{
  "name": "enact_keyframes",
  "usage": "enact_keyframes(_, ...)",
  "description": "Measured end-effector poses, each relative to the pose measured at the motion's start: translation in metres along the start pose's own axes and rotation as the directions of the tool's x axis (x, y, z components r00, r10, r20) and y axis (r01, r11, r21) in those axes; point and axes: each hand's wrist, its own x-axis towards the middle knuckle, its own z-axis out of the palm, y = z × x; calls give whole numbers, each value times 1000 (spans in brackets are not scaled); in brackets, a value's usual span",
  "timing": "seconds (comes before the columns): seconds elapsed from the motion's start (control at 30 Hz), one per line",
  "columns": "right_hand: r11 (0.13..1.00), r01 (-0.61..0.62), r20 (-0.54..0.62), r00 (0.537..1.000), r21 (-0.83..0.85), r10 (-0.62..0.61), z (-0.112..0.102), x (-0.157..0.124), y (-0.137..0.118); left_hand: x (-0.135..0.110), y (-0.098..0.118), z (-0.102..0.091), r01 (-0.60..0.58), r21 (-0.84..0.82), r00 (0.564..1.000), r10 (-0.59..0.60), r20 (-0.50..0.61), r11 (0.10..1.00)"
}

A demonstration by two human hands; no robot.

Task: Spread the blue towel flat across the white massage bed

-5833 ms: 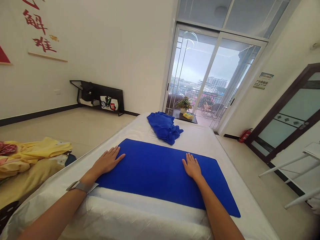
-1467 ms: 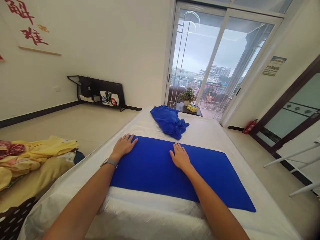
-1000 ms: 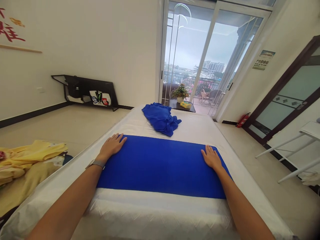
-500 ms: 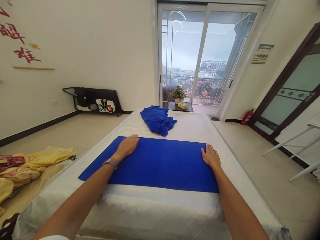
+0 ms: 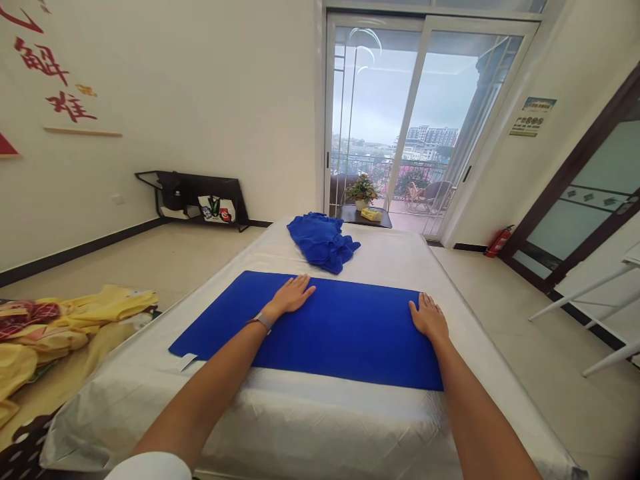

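Note:
A blue cloth (image 5: 345,333), folded into a long flat rectangle, lies across the near end of the white-covered bed (image 5: 390,257). My left hand (image 5: 293,295) rests flat on it near the middle of its far edge, fingers stretched out. At the cloth's right end my right hand (image 5: 430,317) lies flat, with the fingers extended and the thumb apart. A small white tag (image 5: 187,362) sticks out from the cloth's near left corner. Beyond the folded cloth sits a crumpled heap of blue cloth (image 5: 323,241), touched by neither hand.
Yellow and red fabrics (image 5: 85,327) are piled low on the left. Behind the bed stands a small dark table with a potted plant (image 5: 363,190) and a yellow packet (image 5: 371,214). A black rack (image 5: 200,193) leans by the wall; white metal legs (image 5: 580,303) stand at right.
My left hand has slid right along the cloth, from near its left part to the middle. The white tag now shows. My right hand stays at the right end; the view has shifted slightly.

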Motion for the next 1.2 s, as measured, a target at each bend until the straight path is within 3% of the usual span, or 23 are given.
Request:
enact_keyframes(0.17, 1000, -1, -13, 1000, -20, 1, 4, 3, 2, -29, -102, -25, 200, 33, 979, -200, -30, 979)
enact_keyframes(0.3, 998, -11, 5, 1000, -68, 12, 1, 4, 0, -40, -143, -33, 295, 42, 955, -293, -50, 954)
enact_keyframes(0.47, 959, -31, -3, 1000, -280, 31, -17, -1, -17, -40, -146, -27, 297, 25, 951, -293, -104, 955)
enact_keyframes(0.6, 892, 29, -124, 988, -450, -95, -28, -14, -73, -39, -145, -23, 300, 13, 948, -296, -114, 954)
enact_keyframes(0.7, 919, 238, -122, 950, -315, -288, -20, -29, -142, -39, -147, -23, 299, -8, 946, -297, -128, 954)
enact_keyframes(0.8, 901, 421, -18, 905, -110, -425, -2, -41, -206, -39, -148, -22, 279, -9, 949, -277, -147, 960)
enact_keyframes(0.9, 891, 453, 60, 889, 29, -454, 14, -45, -239, -39, -149, -21, 280, 4, 950, -276, -146, 960)
enact_keyframes(0.97, 904, 423, 91, 899, 64, -427, 19, -43, -237, -39, -149, -21, 284, 9, 951, -280, -134, 959)
enact_keyframes(1.03, 916, 396, 98, 911, 58, -400, 20, -37, -219, -39, -150, -21, 284, 13, 952, -280, -127, 959)
enact_keyframes(1.2, 956, 294, 77, 954, -23, -291, 13, -16, -125, -39, -151, -21, 281, 25, 952, -275, -134, 959)
